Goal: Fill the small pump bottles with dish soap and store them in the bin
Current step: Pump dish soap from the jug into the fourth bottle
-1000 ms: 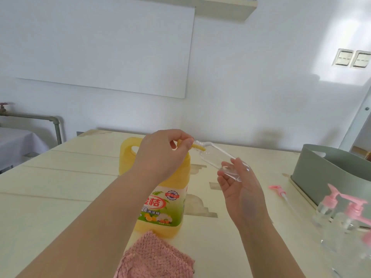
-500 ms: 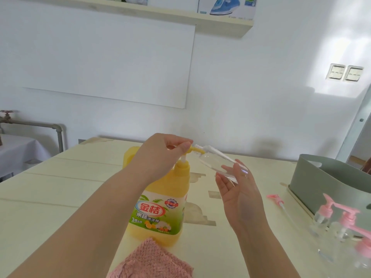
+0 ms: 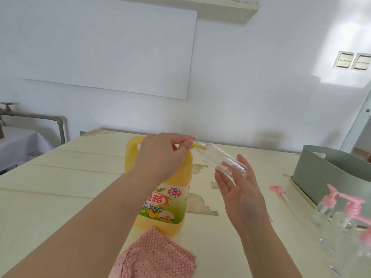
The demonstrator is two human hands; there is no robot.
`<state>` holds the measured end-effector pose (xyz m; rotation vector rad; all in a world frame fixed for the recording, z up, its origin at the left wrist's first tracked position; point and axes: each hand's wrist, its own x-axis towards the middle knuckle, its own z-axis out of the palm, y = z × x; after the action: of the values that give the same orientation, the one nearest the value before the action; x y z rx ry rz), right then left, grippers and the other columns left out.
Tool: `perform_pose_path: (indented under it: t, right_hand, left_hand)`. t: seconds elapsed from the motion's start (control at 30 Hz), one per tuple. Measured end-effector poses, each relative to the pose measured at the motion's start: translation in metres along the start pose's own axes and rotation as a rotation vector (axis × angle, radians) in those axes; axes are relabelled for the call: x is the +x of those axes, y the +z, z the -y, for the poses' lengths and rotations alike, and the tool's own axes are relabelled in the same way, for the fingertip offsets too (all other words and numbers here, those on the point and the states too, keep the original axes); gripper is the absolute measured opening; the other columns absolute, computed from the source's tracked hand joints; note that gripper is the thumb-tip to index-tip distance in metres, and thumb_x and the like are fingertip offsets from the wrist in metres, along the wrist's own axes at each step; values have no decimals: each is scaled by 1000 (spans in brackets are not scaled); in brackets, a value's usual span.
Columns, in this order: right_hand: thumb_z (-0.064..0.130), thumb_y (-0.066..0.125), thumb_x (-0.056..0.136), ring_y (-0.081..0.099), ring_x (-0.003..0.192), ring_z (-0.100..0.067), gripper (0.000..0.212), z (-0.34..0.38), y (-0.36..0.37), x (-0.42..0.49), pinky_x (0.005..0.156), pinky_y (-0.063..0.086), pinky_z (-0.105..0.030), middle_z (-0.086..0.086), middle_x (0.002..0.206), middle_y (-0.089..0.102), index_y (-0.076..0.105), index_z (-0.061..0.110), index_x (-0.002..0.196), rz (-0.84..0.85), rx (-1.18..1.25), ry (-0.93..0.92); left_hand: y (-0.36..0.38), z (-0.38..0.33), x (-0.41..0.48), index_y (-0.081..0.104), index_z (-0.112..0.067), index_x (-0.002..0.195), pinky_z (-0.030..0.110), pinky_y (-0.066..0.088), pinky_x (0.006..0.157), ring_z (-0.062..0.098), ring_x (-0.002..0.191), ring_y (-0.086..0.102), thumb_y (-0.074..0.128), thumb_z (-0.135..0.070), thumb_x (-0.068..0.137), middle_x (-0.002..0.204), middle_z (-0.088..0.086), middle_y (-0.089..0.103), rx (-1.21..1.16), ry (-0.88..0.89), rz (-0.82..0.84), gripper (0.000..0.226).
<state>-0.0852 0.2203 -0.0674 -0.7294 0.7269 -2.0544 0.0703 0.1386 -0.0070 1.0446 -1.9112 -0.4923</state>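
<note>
A big yellow dish soap jug stands on the table in front of me. My left hand grips its pump head from above, thumb and forefinger at the yellow nozzle. My right hand holds a small clear bottle without a cap, tilted, its open neck against the nozzle tip. The bottle looks empty. A loose pink pump head with its tube lies on the table to the right. The grey-green bin stands at the right edge.
Several small clear bottles with pink pumps stand in front of the bin at the lower right. A pink cloth lies near me, just before the jug. The pale table stretches to the left.
Half a second ago the pump's white stem showed under my left hand; now the hand sits lower on the jug's neck and the stem is hidden. The small bottle stays at the nozzle.
</note>
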Motion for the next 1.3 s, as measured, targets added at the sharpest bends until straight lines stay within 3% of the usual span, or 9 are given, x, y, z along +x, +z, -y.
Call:
perform_pose_path:
  t: [0.13,0.3,0.5,0.63,0.93,1.03,1.17,1.3]
  right_hand:
    - [36,56,89,69,83,-23,36,3,-2,-6,72,56,-33,0,98,66,56,33,125,-82,-165,7]
    - [26,51,96,62,68,-15,23,12,3,-6,61,54,-21,2,78,69,63,27,116,-80,-118,-8]
    - [11,52,95,61,74,-21,27,17,0,-1,68,57,-24,-2,89,70,62,19,119,-28,-63,-20]
    - [10,51,95,62,74,-22,28,13,-7,-2,70,58,-25,-5,97,69,62,17,119,-2,-62,-16]
    - [13,55,91,63,75,-22,28,7,-11,0,72,58,-26,-6,99,66,65,18,116,-5,-40,-1]
    - [26,56,87,64,74,-22,29,11,-9,-1,72,58,-26,-5,100,67,66,18,113,-24,-47,-15]
    - [24,49,96,67,74,-21,22,16,-10,0,71,58,-26,-3,96,70,66,17,110,-39,-106,-26]
    - [24,55,89,68,84,-24,23,20,-7,1,75,58,-26,1,96,73,66,17,109,-24,-116,-45]
  left_hand:
    - [-8,-6,3,66,-45,108,23,40,84,4,100,54,51,-48,90,106,-17,66,3,-26,102,23]
    - [-19,-15,8,67,-42,109,12,34,65,-5,87,54,52,-44,91,106,-18,65,-88,-31,161,23]
    - [-11,-17,13,69,-37,109,17,37,72,1,97,54,50,-48,91,108,-19,64,-67,-13,78,28]
    - [0,-9,3,67,-41,110,18,39,74,1,77,49,47,-53,90,99,-25,63,-61,6,-6,31]
    - [8,0,-5,68,-41,107,24,41,88,1,94,56,48,-50,90,94,-19,68,-29,73,-91,28]
    - [4,-7,-4,67,-41,109,24,38,83,3,93,53,47,-50,91,96,-18,65,12,41,-47,28]
    - [-8,-19,9,68,-38,105,15,34,68,0,91,50,52,-44,92,95,-21,60,20,-23,70,21]
    - [-16,-27,22,70,-34,100,12,32,63,-1,80,54,51,-42,93,91,-19,63,24,-7,97,22]
